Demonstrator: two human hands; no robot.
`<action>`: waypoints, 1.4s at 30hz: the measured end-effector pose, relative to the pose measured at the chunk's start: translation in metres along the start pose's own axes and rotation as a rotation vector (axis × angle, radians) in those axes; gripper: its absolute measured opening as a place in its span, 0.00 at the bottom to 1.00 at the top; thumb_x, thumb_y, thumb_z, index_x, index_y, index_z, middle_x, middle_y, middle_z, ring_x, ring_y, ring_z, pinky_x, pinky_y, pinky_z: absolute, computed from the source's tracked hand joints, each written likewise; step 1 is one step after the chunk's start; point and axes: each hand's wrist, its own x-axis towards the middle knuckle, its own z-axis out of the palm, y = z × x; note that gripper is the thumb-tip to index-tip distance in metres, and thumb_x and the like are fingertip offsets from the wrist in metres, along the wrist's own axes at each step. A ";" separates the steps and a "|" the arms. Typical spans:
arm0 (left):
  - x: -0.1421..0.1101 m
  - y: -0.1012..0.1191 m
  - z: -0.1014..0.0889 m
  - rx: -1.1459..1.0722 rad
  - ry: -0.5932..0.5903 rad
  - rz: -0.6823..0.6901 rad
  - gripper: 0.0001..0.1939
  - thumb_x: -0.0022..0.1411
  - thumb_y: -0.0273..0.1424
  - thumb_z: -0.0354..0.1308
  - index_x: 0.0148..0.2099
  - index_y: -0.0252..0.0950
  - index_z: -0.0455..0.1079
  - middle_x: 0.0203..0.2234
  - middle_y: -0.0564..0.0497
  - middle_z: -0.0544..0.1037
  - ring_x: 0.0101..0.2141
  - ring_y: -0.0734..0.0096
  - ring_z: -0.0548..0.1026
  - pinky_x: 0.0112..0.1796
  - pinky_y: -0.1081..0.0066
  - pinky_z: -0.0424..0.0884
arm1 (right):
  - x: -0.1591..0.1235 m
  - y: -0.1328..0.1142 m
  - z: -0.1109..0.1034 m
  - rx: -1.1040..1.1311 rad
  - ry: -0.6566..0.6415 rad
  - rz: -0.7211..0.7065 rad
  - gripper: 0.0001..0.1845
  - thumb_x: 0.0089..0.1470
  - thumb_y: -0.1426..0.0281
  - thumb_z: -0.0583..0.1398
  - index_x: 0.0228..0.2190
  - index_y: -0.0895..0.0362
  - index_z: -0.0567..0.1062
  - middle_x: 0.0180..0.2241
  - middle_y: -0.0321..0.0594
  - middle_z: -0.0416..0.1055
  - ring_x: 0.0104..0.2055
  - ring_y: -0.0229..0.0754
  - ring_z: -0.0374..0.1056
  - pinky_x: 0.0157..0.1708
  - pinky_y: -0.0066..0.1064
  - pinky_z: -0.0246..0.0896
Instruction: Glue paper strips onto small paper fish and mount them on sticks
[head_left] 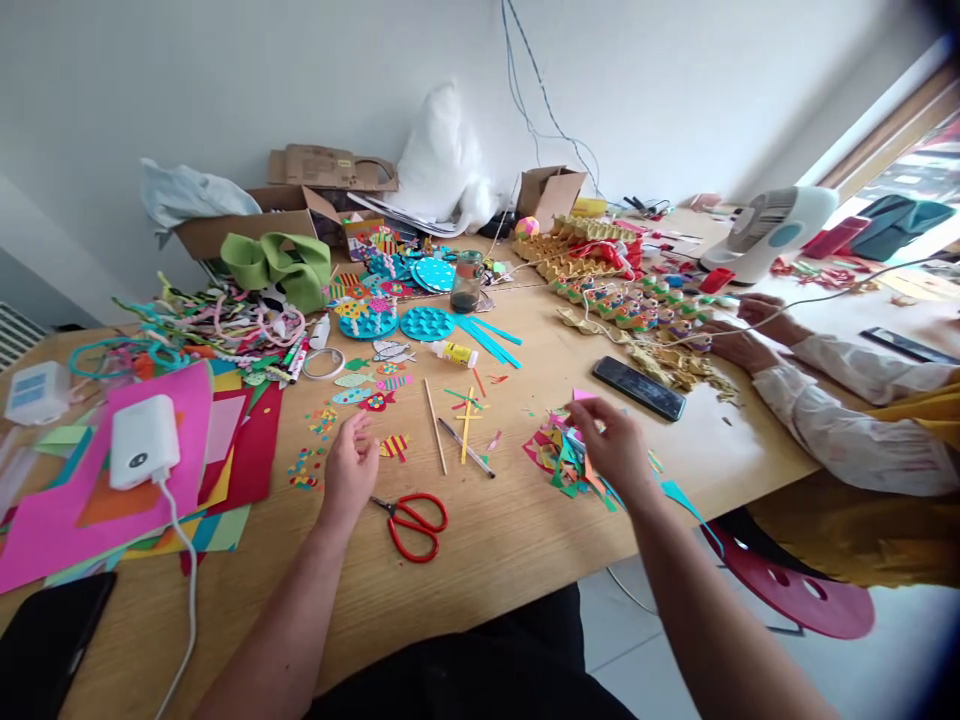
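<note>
My left hand (352,465) rests on the table with loosely bent fingers, open and holding nothing I can see. Just right of it lies a red-and-yellow striped paper fish (394,446); more paper fish (351,396) lie beyond. Red-handled scissors (414,524) are in front of that hand. Over a heap of colourful paper scraps (564,462), my right hand (615,445) has its fingertips closed at a pink paper scrap (583,394). Between the hands are a wooden stick (435,425), a pen (466,447) and yellow paper strips (467,425).
A glue bottle (456,353) and blue paper strips (487,338) lie farther back. Coloured sheets and a white power bank (145,442) are left. A phone (638,387) sits right, near another person's hands (739,340) and painted egg-carton pieces (637,305). A fan (769,232) stands behind.
</note>
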 end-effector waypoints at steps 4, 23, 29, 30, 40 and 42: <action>0.001 0.001 -0.003 -0.073 0.108 -0.006 0.21 0.56 0.27 0.52 0.53 0.34 0.62 0.44 0.40 0.74 0.38 0.66 0.73 0.39 0.65 0.72 | 0.057 0.052 -0.017 -0.243 -0.048 0.073 0.13 0.48 0.63 0.57 0.30 0.58 0.77 0.28 0.44 0.77 0.31 0.44 0.71 0.31 0.32 0.62; 0.004 -0.009 -0.002 -0.143 0.185 0.014 0.21 0.55 0.30 0.53 0.52 0.33 0.62 0.40 0.42 0.75 0.37 0.67 0.74 0.40 0.65 0.71 | 0.063 0.077 -0.030 -0.359 -0.574 -0.011 0.18 0.45 0.54 0.61 0.32 0.56 0.78 0.28 0.40 0.76 0.28 0.42 0.69 0.27 0.30 0.59; 0.002 -0.006 -0.001 -0.138 0.182 0.019 0.20 0.56 0.29 0.53 0.52 0.33 0.63 0.39 0.42 0.76 0.37 0.67 0.75 0.41 0.65 0.71 | 0.038 0.071 -0.017 -0.438 -0.541 -0.083 0.15 0.43 0.58 0.63 0.30 0.56 0.77 0.28 0.40 0.75 0.31 0.42 0.68 0.31 0.30 0.59; 0.002 -0.005 -0.001 -0.134 0.185 0.017 0.20 0.56 0.29 0.53 0.52 0.33 0.63 0.39 0.42 0.76 0.37 0.67 0.75 0.40 0.65 0.71 | 0.036 0.071 -0.014 -0.434 -0.532 -0.089 0.14 0.45 0.59 0.62 0.30 0.56 0.77 0.28 0.40 0.74 0.31 0.42 0.68 0.31 0.30 0.58; 0.002 -0.003 -0.003 -0.096 0.202 -0.002 0.20 0.56 0.29 0.52 0.51 0.34 0.62 0.39 0.42 0.76 0.38 0.68 0.75 0.40 0.66 0.71 | 0.011 0.048 -0.026 -0.318 -0.307 -0.099 0.17 0.51 0.56 0.56 0.28 0.54 0.77 0.27 0.40 0.74 0.28 0.42 0.67 0.30 0.32 0.59; 0.001 -0.002 -0.002 -0.047 0.179 0.004 0.18 0.56 0.29 0.52 0.50 0.34 0.64 0.38 0.43 0.76 0.36 0.68 0.75 0.38 0.67 0.71 | 0.003 0.043 -0.031 -0.311 -0.284 -0.055 0.19 0.49 0.52 0.55 0.25 0.53 0.76 0.25 0.40 0.74 0.26 0.42 0.66 0.28 0.32 0.58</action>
